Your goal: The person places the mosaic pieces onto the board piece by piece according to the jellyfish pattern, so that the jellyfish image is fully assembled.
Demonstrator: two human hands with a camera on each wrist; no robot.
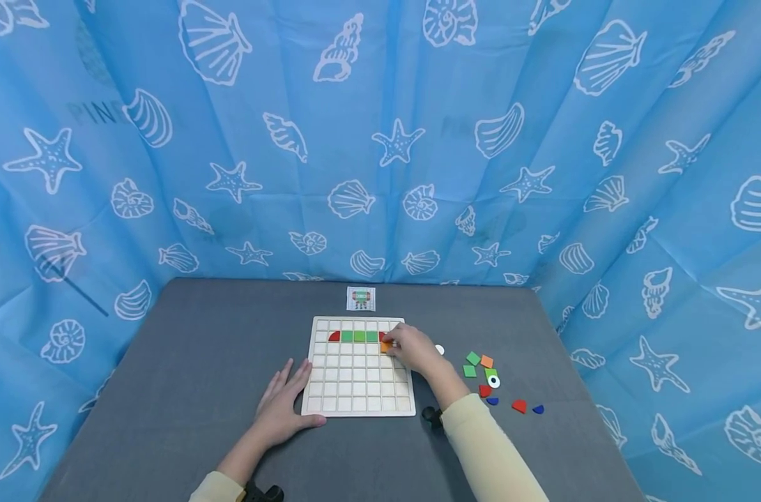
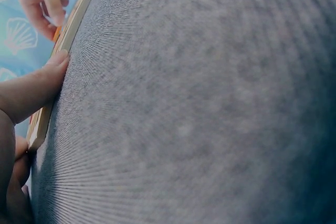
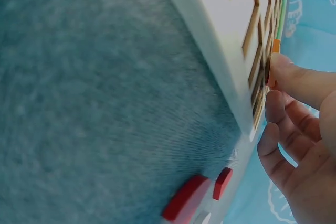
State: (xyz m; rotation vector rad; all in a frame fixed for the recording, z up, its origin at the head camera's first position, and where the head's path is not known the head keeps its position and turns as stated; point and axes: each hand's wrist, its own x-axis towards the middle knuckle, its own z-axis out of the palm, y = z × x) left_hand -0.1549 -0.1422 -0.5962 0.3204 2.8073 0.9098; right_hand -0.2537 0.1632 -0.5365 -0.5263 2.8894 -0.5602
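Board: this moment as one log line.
right hand: pinches orange tile at board; left hand: touches board edge; on board: three green tiles between red pieces

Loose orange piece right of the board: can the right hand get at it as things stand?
Probably not immediately: the right hand is pinching another orange piece at the board. Otherwise the way looks free; the loose orange piece lies uncovered on the table.

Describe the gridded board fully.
The gridded board is pale, squarish, wooden-looking, with rows of cells within a rim. It lies flat on the grey table. Red and green pieces sit in one far row. The left hand touches its left side; the right hand pinches an orange piece over it.
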